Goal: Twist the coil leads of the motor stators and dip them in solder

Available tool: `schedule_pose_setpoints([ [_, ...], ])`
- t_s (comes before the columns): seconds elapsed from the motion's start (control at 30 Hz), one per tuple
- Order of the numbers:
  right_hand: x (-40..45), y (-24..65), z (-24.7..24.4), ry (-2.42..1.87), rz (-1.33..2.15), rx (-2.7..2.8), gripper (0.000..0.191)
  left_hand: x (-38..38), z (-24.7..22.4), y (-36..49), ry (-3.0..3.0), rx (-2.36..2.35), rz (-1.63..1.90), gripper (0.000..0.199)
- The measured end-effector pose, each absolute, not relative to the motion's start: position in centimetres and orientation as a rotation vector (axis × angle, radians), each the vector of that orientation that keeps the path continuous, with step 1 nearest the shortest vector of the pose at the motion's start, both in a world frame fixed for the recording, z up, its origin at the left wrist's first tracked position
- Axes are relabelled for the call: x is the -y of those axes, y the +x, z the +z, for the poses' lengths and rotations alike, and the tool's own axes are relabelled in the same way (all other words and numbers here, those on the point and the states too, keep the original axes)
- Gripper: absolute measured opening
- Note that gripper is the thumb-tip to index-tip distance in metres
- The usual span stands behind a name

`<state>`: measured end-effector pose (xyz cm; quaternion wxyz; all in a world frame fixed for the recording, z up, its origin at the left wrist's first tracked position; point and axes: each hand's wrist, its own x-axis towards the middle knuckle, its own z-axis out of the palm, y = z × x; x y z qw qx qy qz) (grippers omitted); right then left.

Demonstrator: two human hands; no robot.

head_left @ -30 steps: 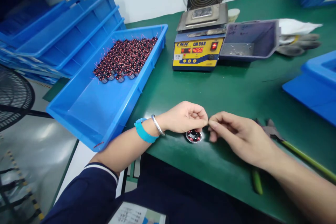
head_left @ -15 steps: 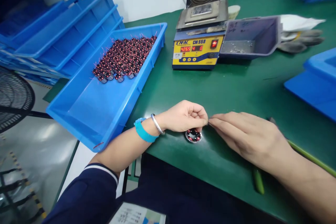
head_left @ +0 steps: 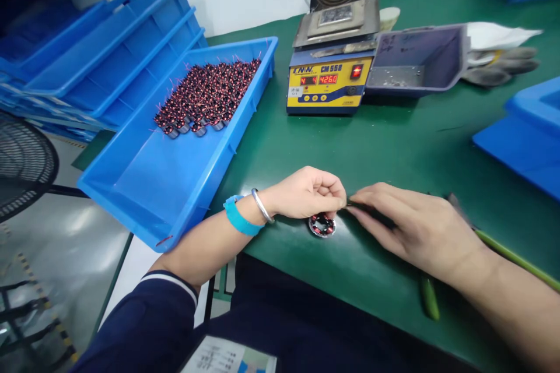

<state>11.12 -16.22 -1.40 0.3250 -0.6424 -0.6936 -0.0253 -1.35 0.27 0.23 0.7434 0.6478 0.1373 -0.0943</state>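
On the green table lies a small round wound stator (head_left: 322, 226), with copper-coloured windings inside a pale rim. My left hand (head_left: 317, 193) is closed in a pinch just above it, its fingertips overlapping the stator's far edge. Whatever thin thing sits in that pinch is too small to make out. Close against it, the thumb and fingertips of my right hand (head_left: 406, 218) come together, a gap showing behind them; what they hold is unclear. Beneath and beside the right hand lies a green-handled tool (head_left: 431, 298), partly hidden by the hand.
A blue bin (head_left: 153, 180) on the left holds many small wound coils (head_left: 210, 93). At the back stands a yellow-fronted CM 558 heated unit (head_left: 328, 87) with a lit display. Beside it are a dark purple tray (head_left: 420, 64), gloves (head_left: 503, 67) and another blue bin (head_left: 525, 134).
My right thumb has moved down from the fingers, widening the gap behind the fingertips. My left hand and the stator have hardly moved. The unit's display reads differently.
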Motion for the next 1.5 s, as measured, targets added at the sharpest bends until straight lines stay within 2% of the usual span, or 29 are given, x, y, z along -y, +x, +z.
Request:
schedule_pose_setpoints([
  [0.1, 16.0, 11.0, -1.2, -1.613, -0.438, 2.026, 0.024, -0.2, 0.4, -1.3, 1.414, -0.331, -0.216, 0.011],
  [0.2, 15.8, 11.4, -0.8, -1.593, -0.498, 2.16, 0.033, -0.1, 0.6, -1.2, 1.408, -0.346, -0.233, 0.013],
  [0.3, 16.0, 12.4, -0.9, -1.753, -0.5, 2.126, 0.032, 0.1, 0.6, -1.2, 1.411, -0.357, -0.223, 0.014],
  [0.37, 16.3, 12.9, -1.3, -1.861, -0.346, 1.935, 0.028, 0.2, 0.5, -1.1, 1.409, -0.388, -0.185, 0.013],
  [0.47, 16.4, 12.3, -1.8, -1.802, 0.158, 1.677, 0.02, 0.7, 0.1, -1.0, 1.368, -0.477, -0.069, 0.014],
  [0.53, 16.0, 11.1, -1.7, -1.759, 0.321, 1.622, 0.029, 1.1, 0.0, -0.9, 1.332, -0.521, 0.023, 0.019],
  [0.7, 14.8, 8.9, -1.5, -1.739, 0.277, 1.631, 0.016, 1.4, 0.4, -0.5, 1.256, -0.597, 0.338, 0.028],
  [0.83, 14.7, 9.4, -1.7, -1.718, 0.315, 1.653, 0.017, -0.2, 1.1, -0.2, 1.137, -0.742, 0.733, 0.026],
  [0.9, 14.9, 9.6, -1.8, -1.726, 0.331, 1.636, 0.019, -1.0, 1.1, -0.2, 1.091, -0.77, 0.804, 0.026],
  [1.1, 15.2, 10.1, -0.8, -1.691, 0.593, 1.376, 0.031, -1.1, 0.5, -0.2, 1.054, -0.716, 0.665, 0.034],
  [1.23, 14.6, 10.2, 0.6, -1.643, 0.772, 1.17, 0.041, -0.4, 0.3, -0.6, 1.115, -0.523, 0.391, 0.042],
  [1.37, 13.8, 9.6, 0.7, -1.657, 0.747, 1.195, 0.037, -0.2, 0.1, -0.9, 1.154, -0.401, 0.203, 0.045],
  [1.5, 13.6, 8.8, 0.2, -1.646, 0.69, 1.231, 0.033, 0.3, 0.1, -1.0, 1.101, -0.4, 0.308, 0.043],
])
